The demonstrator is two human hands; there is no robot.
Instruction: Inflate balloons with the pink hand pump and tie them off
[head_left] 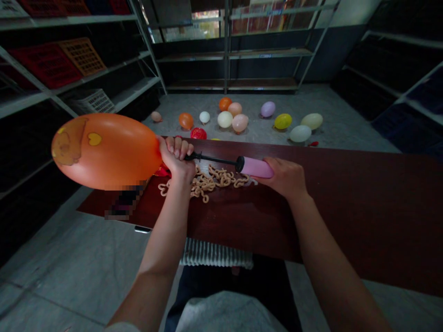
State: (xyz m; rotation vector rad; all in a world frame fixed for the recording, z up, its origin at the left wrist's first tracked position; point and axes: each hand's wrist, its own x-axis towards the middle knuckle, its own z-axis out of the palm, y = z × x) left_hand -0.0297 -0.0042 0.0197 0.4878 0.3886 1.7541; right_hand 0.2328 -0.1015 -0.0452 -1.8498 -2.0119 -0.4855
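Observation:
An inflated orange balloon (104,152) with a printed cartoon shape sits at the left, its neck inside my left hand (176,160). That hand grips the neck around the black nozzle end of a hand pump (211,159). My right hand (281,176) wraps the end of the pump's pink handle (256,167). Below the pump, a loose heap of tan curly pieces (207,182) lies on the dark red wooden table (346,207). A bit of red material (162,172) shows under my left hand.
Several inflated balloons (235,115) in mixed colours lie on the grey floor beyond the table. Metal shelves (69,60) holding plastic crates line the left side, with more shelving ahead and right. A pixelated patch (126,200) covers the table's left end. A ribbed white object (216,253) sits below the table's near edge.

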